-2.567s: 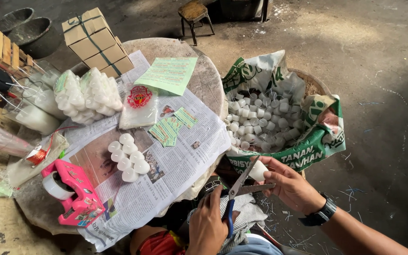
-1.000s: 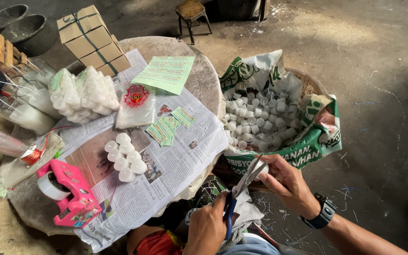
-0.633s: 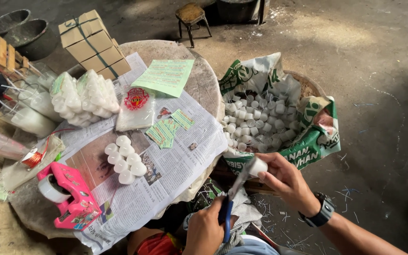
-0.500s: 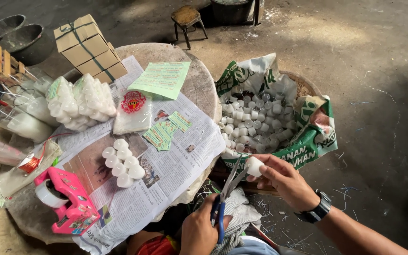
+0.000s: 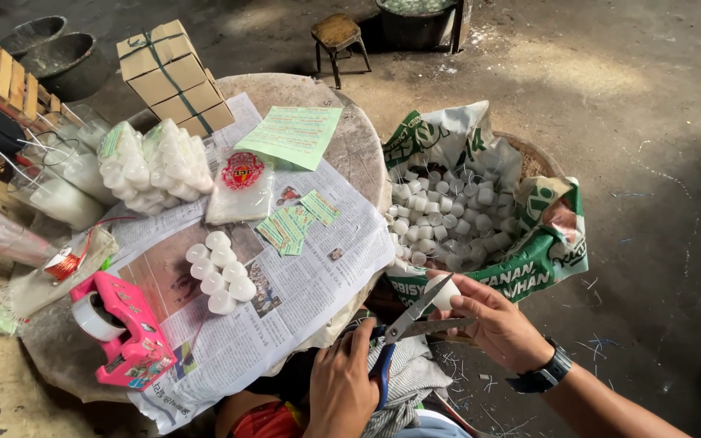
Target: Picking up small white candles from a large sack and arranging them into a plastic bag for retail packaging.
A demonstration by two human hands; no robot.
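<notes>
- The left hand [image 5: 341,389] is closed around the blue handles of a pair of steel-bladed scissors [image 5: 412,320], whose blades stand apart, pointing up and to the right.
- The right hand [image 5: 492,320], with a dark wristwatch [image 5: 542,375] on its wrist, pinches a small white round candle [image 5: 445,294] between thumb and fingers; the fingers are clamped on it.
- The candle sits right at the tips of the open scissor blades, just below the rim of a green and white woven plastic sack [image 5: 529,259].
- The sack lies open inside a round basket [image 5: 535,158] on the floor and is filled with many more small white candles [image 5: 448,215].
- To the left stands a round stone-topped table [image 5: 359,138] covered with sheets of newspaper [image 5: 285,308].
- On the newspaper lies a cluster of about seven white candles [image 5: 221,272], set close together in two rows.
- Near the table's front left edge rests a pink tape dispenser [image 5: 119,328] with a roll of clear tape.
- Further back lie a flat clear packet with a red round label [image 5: 241,188], some small green paper slips [image 5: 294,223] and a pale green printed sheet [image 5: 294,134].
- Clear plastic bags packed with white candles [image 5: 152,166] stand at the table's far left.
- Behind them sits a stack of brown cardboard boxes tied with green strap [image 5: 172,77].
- A small wooden stool [image 5: 338,36] stands on the concrete floor beyond the table.
</notes>
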